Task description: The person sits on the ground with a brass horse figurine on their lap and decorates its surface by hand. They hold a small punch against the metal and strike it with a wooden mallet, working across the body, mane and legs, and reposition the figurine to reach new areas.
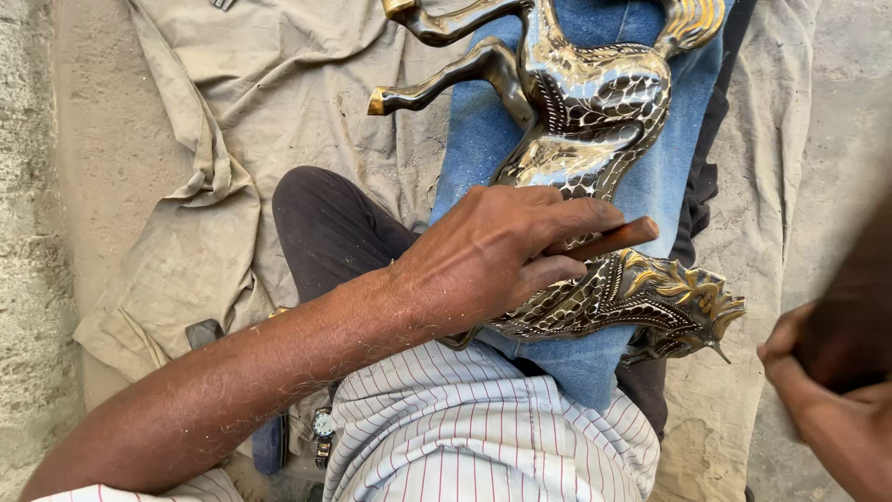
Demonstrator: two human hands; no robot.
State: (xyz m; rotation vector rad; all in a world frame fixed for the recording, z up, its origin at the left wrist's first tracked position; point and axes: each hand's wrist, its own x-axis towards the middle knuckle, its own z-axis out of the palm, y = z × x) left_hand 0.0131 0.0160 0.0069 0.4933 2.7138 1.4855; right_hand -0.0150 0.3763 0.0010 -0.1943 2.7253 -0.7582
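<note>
A brass horse figure (595, 112) with dark engraved scale patterns lies across a blue denim cloth (478, 139) on my lap. Its legs point up-left and its maned head (688, 311) points lower right. My left hand (492, 256) rests on the horse's neck and grips a brown wooden tool handle (613, 239) pressed against the metal. The tool's tip is hidden under my fingers. My right hand (827, 400) is at the lower right, blurred and close to the camera. Its fingers are curled, and what they hold is unclear.
A crumpled beige cloth (214, 186) covers the dusty concrete floor (37, 232). A wristwatch (322, 429) and a dark blue object (269, 444) lie by my left side. A small dark block (204, 332) sits on the cloth. My striped shirt (465, 428) fills the bottom.
</note>
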